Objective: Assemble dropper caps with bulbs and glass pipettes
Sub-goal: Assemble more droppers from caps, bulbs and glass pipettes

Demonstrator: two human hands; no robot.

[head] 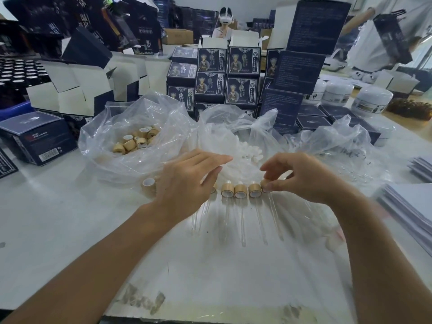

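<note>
row of finished droppers (239, 191) lying on white table (70, 230), bamboo caps far, glass pipettes pointing near; right hand (301, 178) pinching rightmost dropper cap (264, 186) at row's right end, so it's way closer; left hand (187, 181) relaxed, fingers loose, hovering over row's left end; loose cap (149, 187) just left of it; bulbs bag (245, 146) far, center

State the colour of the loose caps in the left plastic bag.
The caps are light tan, bamboo-like, with white inner liners, seen in the head view inside the clear bag.
</note>
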